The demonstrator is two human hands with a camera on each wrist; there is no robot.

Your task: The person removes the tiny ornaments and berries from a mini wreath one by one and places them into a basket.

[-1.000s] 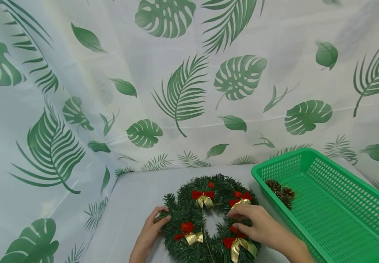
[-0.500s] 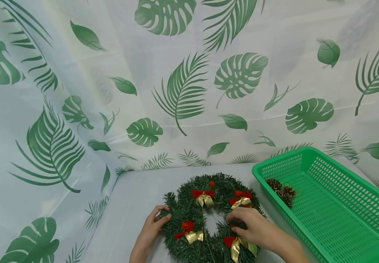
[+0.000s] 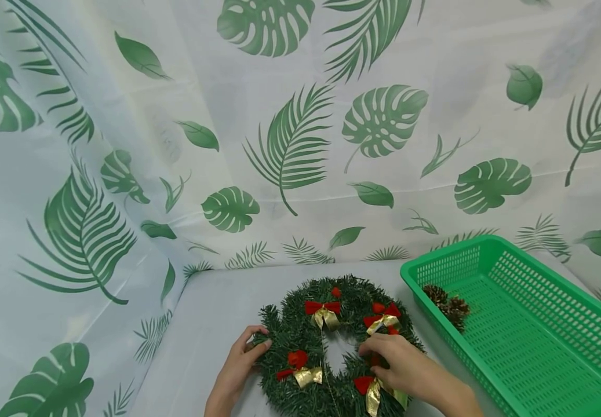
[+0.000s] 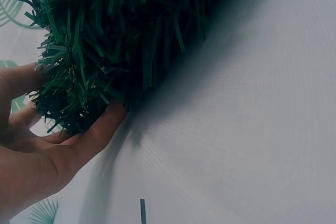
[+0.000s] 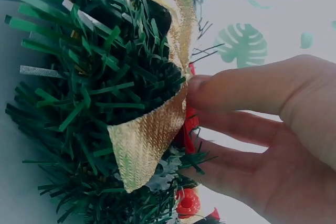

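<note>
A green tinsel wreath lies on the white table, trimmed with red-and-gold bows and small red ornaments. At its left edge my left hand grips the greenery. The left wrist view has the thumb and fingers of that hand around a tuft at the rim. My right hand is over the wreath's right side, between two bows. Close up, its thumb and fingers pinch a red ornament beside a gold ribbon tail. The palm sides are partly hidden.
To the right stands a green plastic basket with brown pine cones in its near left corner. A leaf-printed white curtain closes off the back and left of the table. A thin gold cord crosses the wreath's hole.
My right hand's fingers have drawn in a little and settled closer around the red ornament. My left hand keeps its hold, and the wreath stays in place.
</note>
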